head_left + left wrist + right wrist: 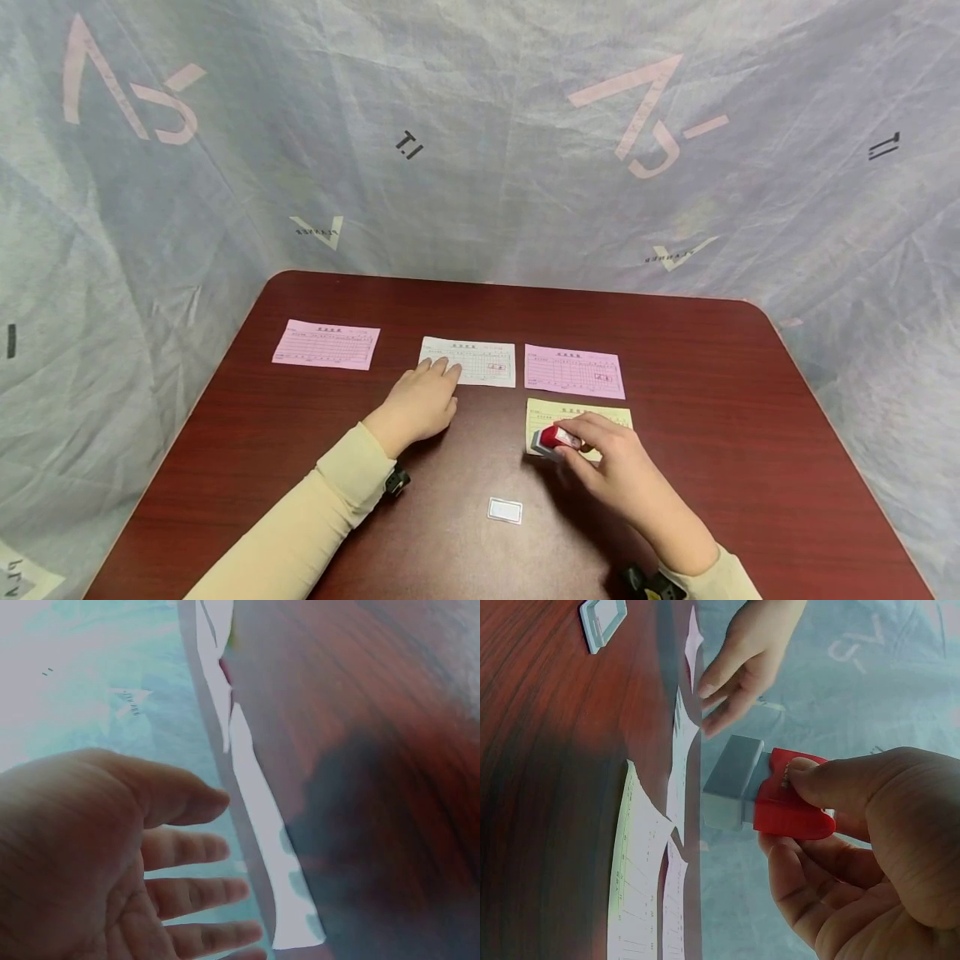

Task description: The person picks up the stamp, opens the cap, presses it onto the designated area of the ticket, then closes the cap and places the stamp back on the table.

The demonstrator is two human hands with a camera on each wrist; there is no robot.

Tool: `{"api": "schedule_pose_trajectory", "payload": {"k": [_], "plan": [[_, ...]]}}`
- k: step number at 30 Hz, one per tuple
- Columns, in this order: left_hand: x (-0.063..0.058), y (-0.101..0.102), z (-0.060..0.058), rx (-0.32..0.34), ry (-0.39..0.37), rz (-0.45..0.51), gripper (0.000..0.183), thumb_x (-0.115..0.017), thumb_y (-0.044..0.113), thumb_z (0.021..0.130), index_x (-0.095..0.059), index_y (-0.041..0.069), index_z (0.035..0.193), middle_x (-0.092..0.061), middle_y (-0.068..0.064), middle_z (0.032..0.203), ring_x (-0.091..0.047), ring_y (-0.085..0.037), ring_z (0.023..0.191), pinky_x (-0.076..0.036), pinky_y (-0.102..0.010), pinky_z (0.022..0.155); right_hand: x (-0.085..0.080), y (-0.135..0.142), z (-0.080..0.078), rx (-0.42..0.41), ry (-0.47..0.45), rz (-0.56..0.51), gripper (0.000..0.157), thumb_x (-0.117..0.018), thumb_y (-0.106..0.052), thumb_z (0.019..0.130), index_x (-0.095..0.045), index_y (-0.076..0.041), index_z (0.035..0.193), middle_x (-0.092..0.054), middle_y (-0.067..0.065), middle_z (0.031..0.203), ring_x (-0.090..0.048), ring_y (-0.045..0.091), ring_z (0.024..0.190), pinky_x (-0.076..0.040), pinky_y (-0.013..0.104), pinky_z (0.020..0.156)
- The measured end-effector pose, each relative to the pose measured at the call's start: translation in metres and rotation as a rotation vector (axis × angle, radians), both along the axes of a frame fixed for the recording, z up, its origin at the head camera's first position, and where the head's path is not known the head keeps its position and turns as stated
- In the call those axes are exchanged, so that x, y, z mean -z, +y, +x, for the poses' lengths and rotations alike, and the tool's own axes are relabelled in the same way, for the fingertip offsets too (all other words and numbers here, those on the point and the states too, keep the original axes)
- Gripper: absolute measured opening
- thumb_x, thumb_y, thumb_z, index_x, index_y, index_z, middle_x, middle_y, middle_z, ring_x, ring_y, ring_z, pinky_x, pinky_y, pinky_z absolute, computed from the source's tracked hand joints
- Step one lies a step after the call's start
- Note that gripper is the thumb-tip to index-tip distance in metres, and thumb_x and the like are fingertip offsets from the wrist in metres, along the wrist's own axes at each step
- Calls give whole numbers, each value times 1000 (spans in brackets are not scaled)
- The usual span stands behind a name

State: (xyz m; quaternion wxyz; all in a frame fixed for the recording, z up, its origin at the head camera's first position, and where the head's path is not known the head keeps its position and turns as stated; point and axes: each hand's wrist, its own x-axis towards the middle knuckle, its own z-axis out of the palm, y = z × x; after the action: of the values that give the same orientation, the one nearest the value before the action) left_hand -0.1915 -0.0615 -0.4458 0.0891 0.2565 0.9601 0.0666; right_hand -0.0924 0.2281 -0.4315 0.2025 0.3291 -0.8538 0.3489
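My right hand [611, 462] grips a self-inking stamp [557, 438] by its red top, thumb on one side and fingers on the other. In the right wrist view the stamp's grey base [735, 780] points away from the palm. It overlaps the left part of a yellow slip [577, 408] in the head view. My left hand [422, 404] has its fingers extended over the left edge of a white slip [480, 364], which bears red marks at its right side. Seen from the left wrist, the palm and loosely spread fingers hold nothing.
A pink slip [573, 371] with red marks lies behind the yellow one; another pink slip [326, 345] is at the far left. A small white rectangular cap [505, 511] lies near the front. Grey printed cloth [480, 208] hangs behind the dark red table [450, 533].
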Motion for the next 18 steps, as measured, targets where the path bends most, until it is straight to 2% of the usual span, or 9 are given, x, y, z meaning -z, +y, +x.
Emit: {"api": "schedule_pose_trajectory", "payload": {"k": [4, 8, 12, 18], "plan": [[-7, 0, 10, 51, 53, 23, 45, -62, 22, 99, -58, 0, 139, -55, -23, 139, -49, -47, 129, -41, -57, 103, 0, 0, 0, -7, -13, -17, 35, -82, 8, 75, -74, -1, 108, -69, -3, 94, -63, 9, 76, -53, 29, 65], [-18, 0, 23, 100, 46, 44, 43, -64, 23, 99, -61, 0, 135, -56, -22, 138, -52, -46, 126, -44, -56, 101, -1, 0, 0, -23, -33, -29, 35, -82, 8, 76, -74, -3, 108, -69, -3, 95, -64, 10, 76, -53, 27, 66], [-26, 1, 35, 144, 76, 61, 42, -64, 23, 99, -63, 0, 134, -57, -22, 138, -54, -41, 125, -46, -53, 100, 0, -1, 0, -21, -50, -27, 34, -82, 6, 77, -74, -4, 108, -70, -3, 96, -64, 10, 76, -54, 26, 67], [-33, 1, 57, 181, 78, 100, 43, -63, 23, 99, -62, 0, 136, -55, -22, 141, -53, -41, 127, -44, -53, 102, 1, -1, 1, -16, -60, -25, 34, -82, 6, 78, -74, -4, 109, -70, -3, 97, -64, 9, 77, -54, 28, 66]]}}
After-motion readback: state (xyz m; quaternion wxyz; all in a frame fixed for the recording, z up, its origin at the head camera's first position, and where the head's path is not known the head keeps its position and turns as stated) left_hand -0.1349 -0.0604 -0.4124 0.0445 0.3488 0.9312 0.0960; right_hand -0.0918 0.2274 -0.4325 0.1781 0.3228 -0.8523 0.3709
